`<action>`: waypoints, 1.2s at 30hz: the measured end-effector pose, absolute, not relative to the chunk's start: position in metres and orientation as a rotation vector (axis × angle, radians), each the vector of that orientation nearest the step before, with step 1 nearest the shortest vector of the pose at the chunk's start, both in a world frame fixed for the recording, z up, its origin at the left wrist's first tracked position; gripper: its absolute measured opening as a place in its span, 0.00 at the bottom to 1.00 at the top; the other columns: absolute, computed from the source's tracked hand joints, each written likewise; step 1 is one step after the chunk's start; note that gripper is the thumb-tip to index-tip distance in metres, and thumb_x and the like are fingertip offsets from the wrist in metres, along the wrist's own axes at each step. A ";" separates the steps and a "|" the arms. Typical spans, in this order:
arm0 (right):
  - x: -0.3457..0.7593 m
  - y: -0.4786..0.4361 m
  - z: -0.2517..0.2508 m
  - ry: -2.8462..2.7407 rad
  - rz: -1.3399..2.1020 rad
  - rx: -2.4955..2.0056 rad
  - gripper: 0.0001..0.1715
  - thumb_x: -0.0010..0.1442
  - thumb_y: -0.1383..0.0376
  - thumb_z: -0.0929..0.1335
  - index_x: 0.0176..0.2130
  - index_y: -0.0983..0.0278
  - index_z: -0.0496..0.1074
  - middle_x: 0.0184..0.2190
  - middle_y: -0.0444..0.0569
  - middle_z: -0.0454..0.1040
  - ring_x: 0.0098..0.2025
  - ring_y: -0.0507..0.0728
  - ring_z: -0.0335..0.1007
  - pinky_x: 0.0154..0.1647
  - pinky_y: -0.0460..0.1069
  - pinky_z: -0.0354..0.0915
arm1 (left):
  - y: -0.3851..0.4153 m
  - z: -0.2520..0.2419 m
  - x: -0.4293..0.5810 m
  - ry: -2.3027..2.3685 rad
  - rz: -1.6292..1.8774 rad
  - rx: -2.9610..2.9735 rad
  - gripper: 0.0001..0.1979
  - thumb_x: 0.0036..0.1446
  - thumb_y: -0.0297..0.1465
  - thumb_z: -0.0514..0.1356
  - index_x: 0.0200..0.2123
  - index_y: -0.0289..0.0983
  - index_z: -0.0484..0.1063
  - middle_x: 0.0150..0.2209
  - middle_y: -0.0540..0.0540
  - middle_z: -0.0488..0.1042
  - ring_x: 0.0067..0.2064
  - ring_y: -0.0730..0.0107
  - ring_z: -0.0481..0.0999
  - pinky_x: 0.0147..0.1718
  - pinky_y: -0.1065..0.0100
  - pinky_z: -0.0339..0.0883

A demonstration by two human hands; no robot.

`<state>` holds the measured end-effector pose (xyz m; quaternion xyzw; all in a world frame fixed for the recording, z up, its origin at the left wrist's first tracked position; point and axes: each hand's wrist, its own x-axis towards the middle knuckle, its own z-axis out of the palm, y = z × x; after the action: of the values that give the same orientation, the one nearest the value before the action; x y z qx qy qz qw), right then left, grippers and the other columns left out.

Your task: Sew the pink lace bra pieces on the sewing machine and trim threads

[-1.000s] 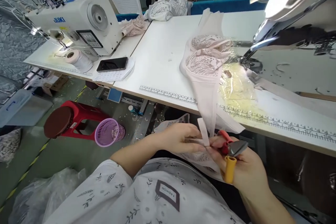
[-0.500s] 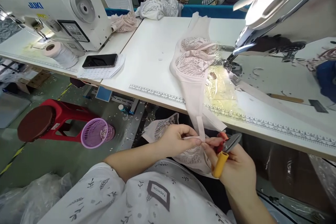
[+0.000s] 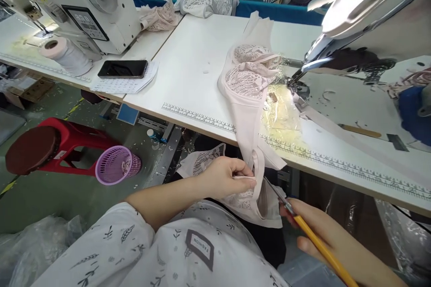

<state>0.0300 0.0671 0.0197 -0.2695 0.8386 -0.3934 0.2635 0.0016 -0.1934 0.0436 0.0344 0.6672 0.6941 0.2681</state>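
My left hand [image 3: 227, 179] is closed in a pinch on the edge of a pale pink lace bra [image 3: 271, 208] over my lap, beside a narrow looped strap. My right hand [image 3: 313, 222] grips scissors [image 3: 314, 237] with a long yellow handle. Their metal blades point up and left at the fabric, close to the strap loop; whether they touch it I cannot tell. Another pale lace bra part [image 3: 245, 80] lies on the table and hangs over its front edge above my left hand, meeting the strap area. Folds hide how the pieces join.
A sewing machine [image 3: 350, 18] with its lamp lit stands at the right. Another sewing machine [image 3: 101, 4] is at the left, near a thread cone [image 3: 67, 56] and a phone [image 3: 123, 69]. A purple basket [image 3: 117, 166] and red stool [image 3: 74, 143] are on the floor.
My right hand has let go of the fabric and drawn back to the right and down. The scissors have swung round so their blades face the strap. My left hand keeps its pinch.
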 end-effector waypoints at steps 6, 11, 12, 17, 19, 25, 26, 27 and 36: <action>0.032 0.065 0.013 2.272 -0.966 -0.733 0.31 0.54 0.37 0.59 0.28 0.61 0.61 0.24 0.43 0.58 0.25 0.52 0.53 0.25 0.47 0.55 | -0.193 0.044 0.000 1.857 1.773 0.159 0.07 0.47 0.30 0.61 0.25 0.32 0.68 0.22 0.54 0.64 0.25 0.80 0.60 0.24 0.76 0.55; 0.027 0.059 0.016 2.282 -0.993 -0.710 0.31 0.55 0.38 0.59 0.26 0.62 0.60 0.22 0.42 0.56 0.24 0.51 0.51 0.23 0.46 0.53 | -0.195 0.048 -0.004 1.859 1.722 0.132 0.08 0.47 0.31 0.62 0.24 0.32 0.69 0.21 0.55 0.63 0.25 0.80 0.59 0.23 0.77 0.53; 0.027 0.057 0.016 2.280 -1.007 -0.702 0.31 0.55 0.38 0.59 0.26 0.62 0.60 0.22 0.42 0.56 0.24 0.51 0.51 0.23 0.46 0.53 | -0.196 0.048 -0.005 1.836 1.713 0.131 0.08 0.47 0.32 0.63 0.25 0.32 0.70 0.22 0.54 0.64 0.25 0.80 0.60 0.23 0.77 0.53; 0.030 0.053 0.017 2.260 -1.024 -0.685 0.33 0.55 0.36 0.56 0.25 0.62 0.58 0.22 0.42 0.56 0.24 0.51 0.51 0.23 0.46 0.53 | -0.197 0.044 -0.005 1.675 1.674 0.104 0.14 0.43 0.38 0.66 0.27 0.32 0.73 0.21 0.55 0.62 0.24 0.81 0.58 0.23 0.75 0.51; 0.032 0.052 0.016 2.243 -0.999 -0.680 0.33 0.55 0.36 0.55 0.25 0.62 0.57 0.22 0.42 0.55 0.24 0.51 0.51 0.23 0.46 0.53 | -0.196 0.043 -0.005 1.649 1.679 0.063 0.18 0.41 0.42 0.67 0.22 0.32 0.71 0.18 0.57 0.57 0.22 0.82 0.53 0.21 0.74 0.47; 0.031 0.053 0.019 2.176 -0.961 -0.679 0.33 0.55 0.36 0.55 0.28 0.62 0.58 0.24 0.42 0.55 0.25 0.51 0.50 0.24 0.46 0.54 | -0.194 0.050 -0.006 1.622 1.634 0.002 0.25 0.35 0.47 0.69 0.14 0.35 0.60 0.14 0.58 0.50 0.19 0.82 0.48 0.19 0.71 0.39; 0.031 0.053 0.019 2.175 -0.951 -0.695 0.33 0.55 0.35 0.55 0.28 0.61 0.58 0.24 0.42 0.55 0.25 0.51 0.50 0.24 0.46 0.54 | -0.194 0.052 -0.007 1.622 1.624 0.001 0.25 0.34 0.47 0.69 0.14 0.35 0.60 0.14 0.58 0.50 0.19 0.82 0.48 0.19 0.71 0.39; 0.030 0.053 0.020 2.171 -0.941 -0.711 0.33 0.55 0.35 0.55 0.29 0.61 0.58 0.24 0.42 0.55 0.25 0.52 0.50 0.25 0.47 0.54 | -0.194 0.053 -0.008 1.621 1.619 -0.003 0.25 0.34 0.47 0.69 0.14 0.36 0.59 0.14 0.58 0.50 0.18 0.82 0.47 0.19 0.71 0.39; 0.032 0.049 0.014 2.179 -0.940 -0.681 0.33 0.55 0.35 0.53 0.27 0.61 0.54 0.24 0.42 0.55 0.25 0.52 0.49 0.24 0.47 0.52 | -0.195 0.050 -0.011 1.623 1.612 -0.011 0.24 0.36 0.46 0.68 0.15 0.36 0.60 0.14 0.58 0.51 0.18 0.82 0.47 0.19 0.71 0.38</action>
<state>0.0316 0.0491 0.0142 -0.2603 0.8332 -0.3593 0.3300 -0.0107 -0.1949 0.0500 -0.0042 0.6459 0.6414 0.4139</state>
